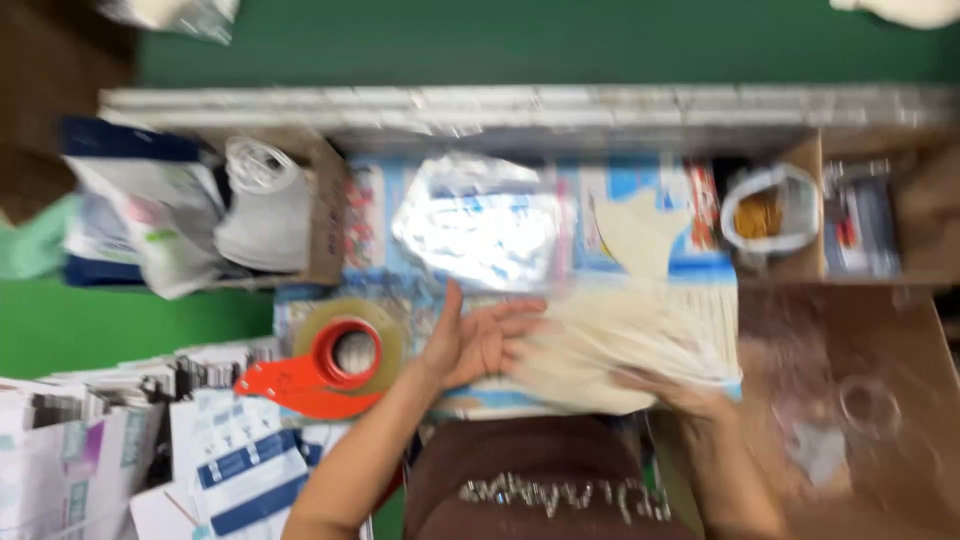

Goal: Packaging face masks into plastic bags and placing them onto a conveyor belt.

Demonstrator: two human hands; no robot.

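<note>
Cluttered worktable (520,105) with tape dispenser (330,365), cardboard boxes (325,215), plastic packets (480,225).

Frame is motion-blurred; fine detail cannot be read. An orange tape dispenser (318,373) carrying a roll of clear tape (352,345) lies left of centre on the surface. To its left, stacks of printed white-and-blue paper packets (120,440) are set on edge. At upper left, a cardboard box (325,215) holds crumpled clear and white bags (262,205). A shiny clear plastic bag (480,230) lies at upper centre. A small white bag with yellowish contents (768,212) sits upper right, beside another cardboard compartment (860,225). Green floor (540,40) shows beyond.
</note>
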